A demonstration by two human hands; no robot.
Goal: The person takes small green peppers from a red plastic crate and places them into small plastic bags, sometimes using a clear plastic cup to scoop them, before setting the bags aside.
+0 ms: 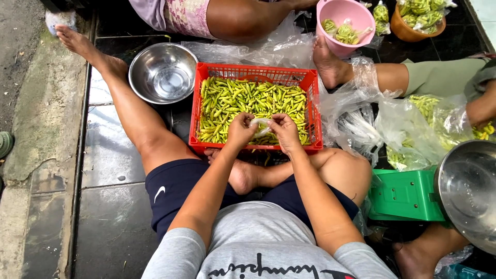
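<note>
An empty round stainless-steel bowl [163, 72] stands on the dark tiled floor [111, 206] at the far left, just beside the left wall of the red slatted plastic crate [198, 111]. This position keeps it within reach of the left arm.

The crate sits directly in front of the person, between the spread legs, and holds a level heap of small green and yellow chillies [243, 98]. Its near rim touches the folded foot, so both forearms can work above it without stretching.

The left hand [240, 129] and the right hand [284, 129] meet over the near part of the crate. The fingers of both hands are clenched on a small clear plastic bag [261, 126], each hand pinching one side. The bag is held above the chillies, so anything dropped would land back in the crate.

Far right of the crate stand a pink plastic tub [345, 20] and an orange bowl [413, 32], both holding filled bags. At the near right, a green weighing scale [403, 195] carries a steel pan [467, 191], close to another person's leg.
</note>
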